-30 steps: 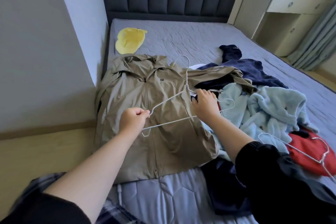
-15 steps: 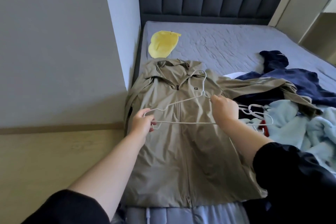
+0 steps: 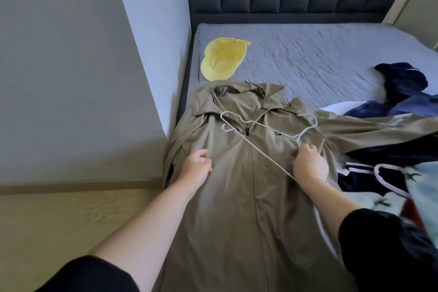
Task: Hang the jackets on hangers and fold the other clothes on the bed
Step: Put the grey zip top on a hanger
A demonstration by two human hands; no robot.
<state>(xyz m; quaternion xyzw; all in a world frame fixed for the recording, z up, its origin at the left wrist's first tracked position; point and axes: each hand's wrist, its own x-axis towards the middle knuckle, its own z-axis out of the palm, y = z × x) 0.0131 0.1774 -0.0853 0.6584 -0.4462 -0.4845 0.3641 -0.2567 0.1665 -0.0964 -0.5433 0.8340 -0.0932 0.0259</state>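
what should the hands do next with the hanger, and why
Probably the left hand should lift the collar open so the right hand can slip the white hanger into the neck: the tan jacket lies flat and zipped, with the hanger on top, gripped only by the right hand.

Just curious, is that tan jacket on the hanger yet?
Not yet: the right hand holds the hanger over the spread jacket.
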